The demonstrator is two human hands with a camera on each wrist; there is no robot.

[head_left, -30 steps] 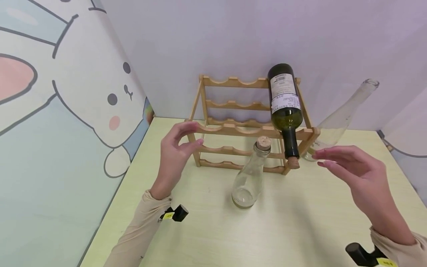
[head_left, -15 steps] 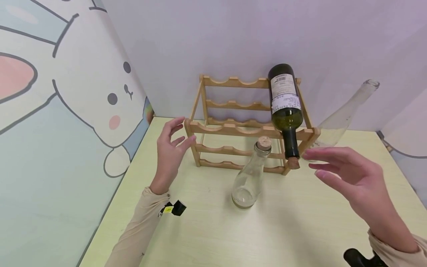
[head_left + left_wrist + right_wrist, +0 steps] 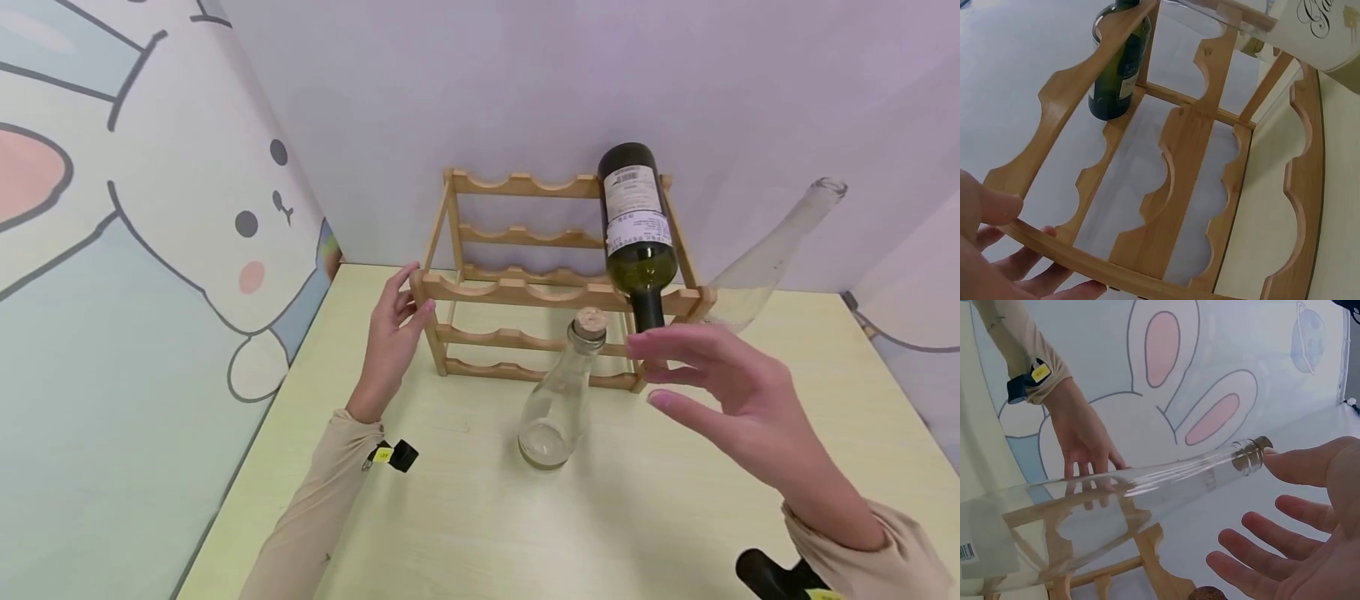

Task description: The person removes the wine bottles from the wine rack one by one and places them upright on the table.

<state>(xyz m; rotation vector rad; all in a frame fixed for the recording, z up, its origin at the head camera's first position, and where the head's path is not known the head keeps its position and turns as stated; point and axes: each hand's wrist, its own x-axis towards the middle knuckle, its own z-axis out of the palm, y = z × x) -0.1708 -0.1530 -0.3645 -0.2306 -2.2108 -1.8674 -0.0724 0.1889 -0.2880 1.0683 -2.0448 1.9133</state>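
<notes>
A wooden wine rack [image 3: 525,292] stands at the back of the pale table. A dark green bottle [image 3: 637,233] lies in its top right cradle, neck towards me. In front stands a clear corked bottle [image 3: 558,400]. My left hand [image 3: 393,333] holds the rack's front left corner, thumb in front and fingers behind the rail [image 3: 1054,250]. My right hand [image 3: 720,383] hovers open just right of the clear bottle's neck, holding nothing and hiding the dark bottle's cork. The right wrist view shows the clear bottle [image 3: 1116,506] just beyond that hand's spread fingers [image 3: 1254,525].
A second clear bottle [image 3: 757,267], uncorked, stands against the back wall right of the rack. A cartoon rabbit panel [image 3: 150,208] walls the left side. The table [image 3: 637,517] stretches towards me in front of the bottles.
My right hand has moved left, from beside the rack to the corked bottle's neck. My left hand drew back from the rack corner, then closed in on it again.
</notes>
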